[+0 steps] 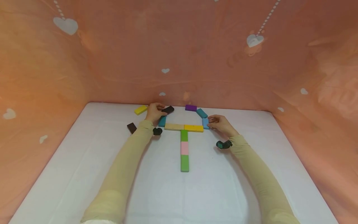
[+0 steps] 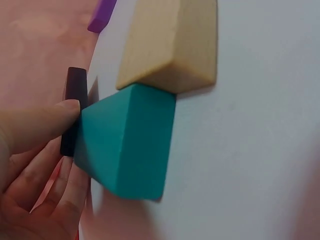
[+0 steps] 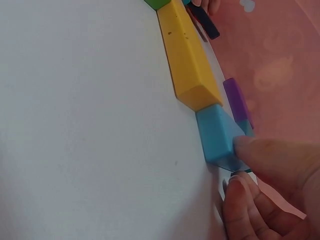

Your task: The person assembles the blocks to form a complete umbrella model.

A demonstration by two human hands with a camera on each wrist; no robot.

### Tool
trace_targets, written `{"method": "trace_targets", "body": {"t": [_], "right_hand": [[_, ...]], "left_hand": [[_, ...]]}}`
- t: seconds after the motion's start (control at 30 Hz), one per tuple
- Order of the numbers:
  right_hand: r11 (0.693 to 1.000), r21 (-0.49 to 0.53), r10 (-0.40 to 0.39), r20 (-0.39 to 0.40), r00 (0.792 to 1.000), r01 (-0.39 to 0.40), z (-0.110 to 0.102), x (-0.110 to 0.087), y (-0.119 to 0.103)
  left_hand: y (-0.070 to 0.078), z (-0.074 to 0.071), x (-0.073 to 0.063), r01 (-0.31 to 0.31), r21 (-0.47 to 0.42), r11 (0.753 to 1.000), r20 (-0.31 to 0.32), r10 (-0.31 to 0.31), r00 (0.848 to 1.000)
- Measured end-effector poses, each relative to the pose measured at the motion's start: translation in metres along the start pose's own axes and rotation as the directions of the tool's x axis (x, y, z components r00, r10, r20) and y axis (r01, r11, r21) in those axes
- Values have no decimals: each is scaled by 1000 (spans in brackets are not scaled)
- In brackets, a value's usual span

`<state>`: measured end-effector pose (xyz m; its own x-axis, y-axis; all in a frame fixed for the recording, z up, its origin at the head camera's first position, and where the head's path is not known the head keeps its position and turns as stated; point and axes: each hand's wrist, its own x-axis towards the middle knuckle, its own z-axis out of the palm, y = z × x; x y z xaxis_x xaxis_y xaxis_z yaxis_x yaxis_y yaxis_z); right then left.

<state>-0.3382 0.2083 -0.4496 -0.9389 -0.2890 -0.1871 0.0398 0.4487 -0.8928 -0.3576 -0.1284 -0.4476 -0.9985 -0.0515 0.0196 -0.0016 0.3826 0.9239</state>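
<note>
My left hand pinches a black block between thumb and fingers, at the far end of a teal block. That teal block meets the end of a plain wooden block. On the other side, my right hand has its thumb on a light blue block, with the other fingers curled at its outer side. The light blue block touches the end of a yellow block. Beyond it, a second teal block and a purple block continue the curve.
A green block, a pink block and another green block run in a line toward me. Left of my left hand lie a loose yellow block and a dark brown block. A pink cloth wall rises behind the white table.
</note>
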Motion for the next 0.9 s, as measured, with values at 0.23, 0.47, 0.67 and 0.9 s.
{"method": "trace_targets", "body": {"t": [0.23, 0.47, 0.67, 0.9], "right_hand": [[1000, -4, -7, 1, 1000, 7, 1, 1, 0], [1000, -9, -3, -10, 1000, 3, 2, 0, -3], [1000, 3, 14, 0, 1000, -14, 3, 0, -2], [1000, 4, 6, -11, 1000, -6, 2, -2, 0]], "left_hand": [[-1, 0, -2, 10, -26, 1000, -14, -10, 1000], [-1, -4, -6, 4, -54, 999, -21, -5, 1000], [-5, -8, -8, -17, -58, 998, -10, 16, 1000], [-7, -14, -12, 9, -17, 1000, 13, -8, 1000]]}}
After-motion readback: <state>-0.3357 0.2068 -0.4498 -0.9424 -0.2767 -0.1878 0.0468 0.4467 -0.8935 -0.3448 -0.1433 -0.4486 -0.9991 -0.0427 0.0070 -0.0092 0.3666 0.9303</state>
